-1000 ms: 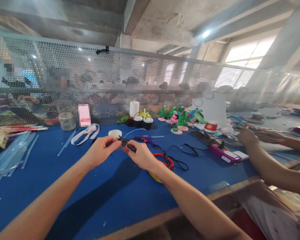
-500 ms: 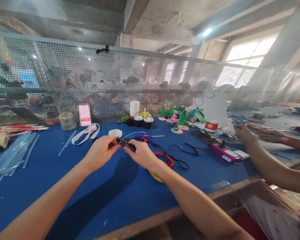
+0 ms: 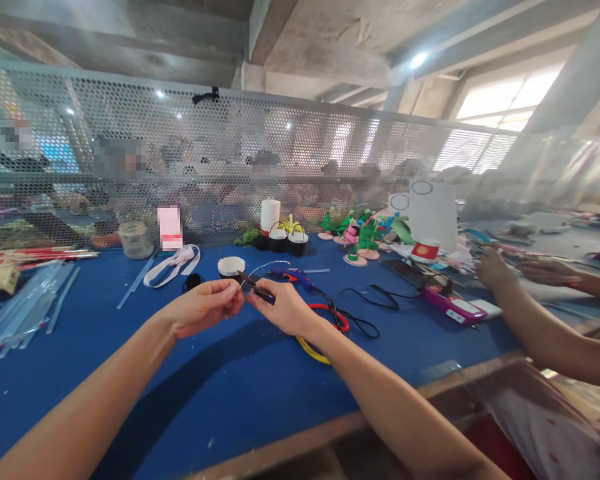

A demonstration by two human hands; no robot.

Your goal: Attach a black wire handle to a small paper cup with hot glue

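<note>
I see both forearms reaching in from the near edge and meeting over the blue table (image 3: pixel 130 373). My left hand (image 3: pixel 205 308) lies palm-up, fingers curled narrow against the right fingertips; I cannot tell what it pinches. My right hand (image 3: pixel 283 308) grips a dark thin tool (image 3: pixel 256 289), its tip pointing up-left between the hands. Just beyond the right wrist lie red and yellow hoops (image 3: pixel 325 333); past the fingertips, a white roll (image 3: pixel 231 266). Well right, a co-worker's hand (image 3: pixel 491 268) rests.
</note>
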